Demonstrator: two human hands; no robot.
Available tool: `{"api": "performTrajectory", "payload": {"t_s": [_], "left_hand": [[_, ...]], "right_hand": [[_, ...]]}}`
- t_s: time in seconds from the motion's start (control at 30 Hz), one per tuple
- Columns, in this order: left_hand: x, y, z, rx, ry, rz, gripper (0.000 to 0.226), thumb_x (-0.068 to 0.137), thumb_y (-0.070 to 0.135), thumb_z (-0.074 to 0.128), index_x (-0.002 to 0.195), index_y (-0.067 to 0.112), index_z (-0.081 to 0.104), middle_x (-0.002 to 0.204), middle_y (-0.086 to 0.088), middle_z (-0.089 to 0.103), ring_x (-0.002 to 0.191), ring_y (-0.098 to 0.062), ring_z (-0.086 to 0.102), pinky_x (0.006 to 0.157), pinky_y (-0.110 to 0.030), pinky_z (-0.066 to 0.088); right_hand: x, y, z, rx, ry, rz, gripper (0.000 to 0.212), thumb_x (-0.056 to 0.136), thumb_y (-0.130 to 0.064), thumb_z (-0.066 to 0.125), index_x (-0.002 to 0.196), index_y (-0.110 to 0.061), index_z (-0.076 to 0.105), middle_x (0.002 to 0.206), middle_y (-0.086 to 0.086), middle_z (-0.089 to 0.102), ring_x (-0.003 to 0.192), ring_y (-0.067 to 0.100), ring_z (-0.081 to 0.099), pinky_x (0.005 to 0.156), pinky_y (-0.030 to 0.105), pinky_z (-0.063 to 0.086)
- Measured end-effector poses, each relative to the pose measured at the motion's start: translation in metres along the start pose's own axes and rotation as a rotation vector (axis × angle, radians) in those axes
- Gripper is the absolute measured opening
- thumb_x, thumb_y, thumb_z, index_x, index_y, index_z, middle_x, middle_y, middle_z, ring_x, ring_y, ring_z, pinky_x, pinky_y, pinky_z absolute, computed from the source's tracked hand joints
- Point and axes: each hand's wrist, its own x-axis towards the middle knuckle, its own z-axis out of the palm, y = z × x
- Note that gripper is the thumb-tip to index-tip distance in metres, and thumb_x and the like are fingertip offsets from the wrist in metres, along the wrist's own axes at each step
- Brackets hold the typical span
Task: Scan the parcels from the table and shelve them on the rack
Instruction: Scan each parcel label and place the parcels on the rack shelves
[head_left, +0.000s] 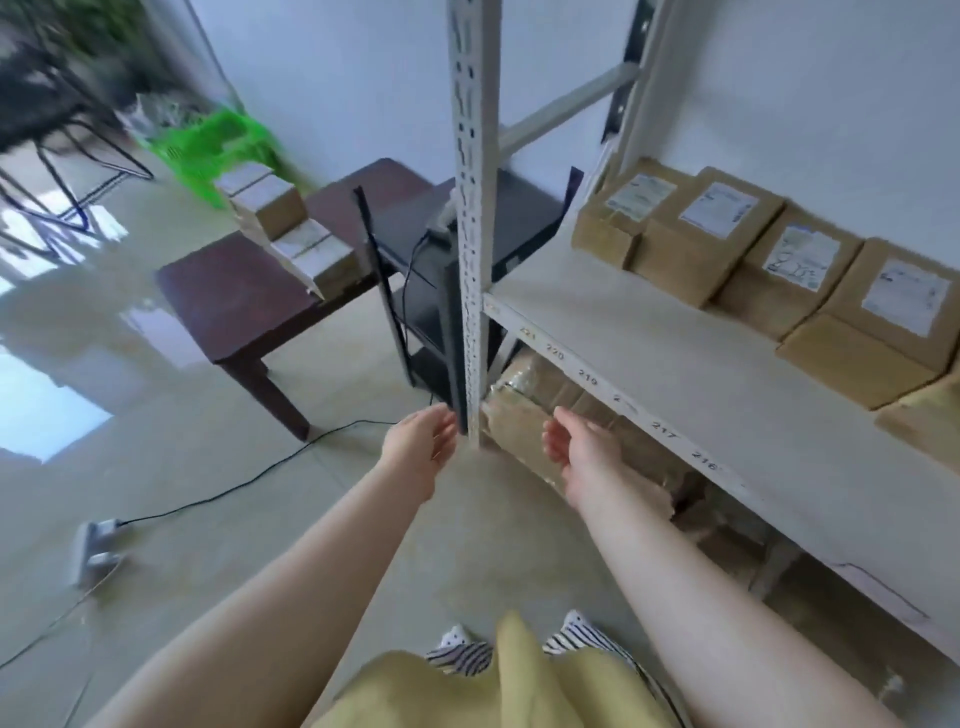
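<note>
I see the parcels (283, 228) waiting on the dark table (228, 306), far and left of me, stacked in a row whose long axis runs from the far left toward the near right; blur hides their labels. More boxes (727, 244) sit on the rack (649, 358) to my right, lined along the back of the shelf, labels up, the row running from far left to near right. Both my arms stretch forward with palms turned toward each other. My left hand (415, 441) and right hand (582, 452) are apart, fingers loosely relaxed, holding nothing, either side of the rack's upright post (470, 208). A cable (234, 488) trails across the floor on the left.
</note>
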Motion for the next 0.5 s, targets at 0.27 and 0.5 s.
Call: {"api": "performTrajectory", "payload": {"t_s": [0.27,0.5], "left_hand": [[0.056,0.071,-0.056,-0.176,0.078,-0.012,0.010,0.099,0.021,0.065,0.100,0.010,0.063,0.089,-0.002,0.066,0.077,-0.012,0.063,0.069,-0.020,0.055],[0.128,0.143,-0.063,-0.198,0.145,-0.012,0.015,0.096,0.024,0.069,0.095,0.010,0.064,0.088,-0.002,0.065,0.073,-0.013,0.063,0.067,-0.022,0.053]], "right_hand": [[0.024,0.002,0.129,-0.158,-0.158,0.030,0.018,0.094,-0.019,0.068,0.106,-0.006,0.068,0.086,0.004,0.068,0.073,0.013,0.063,0.068,0.022,0.053],[0.083,-0.018,0.240,-0.198,-0.254,0.096,0.007,0.093,-0.021,0.069,0.093,-0.014,0.065,0.083,0.003,0.067,0.072,0.014,0.062,0.074,0.025,0.053]]}}
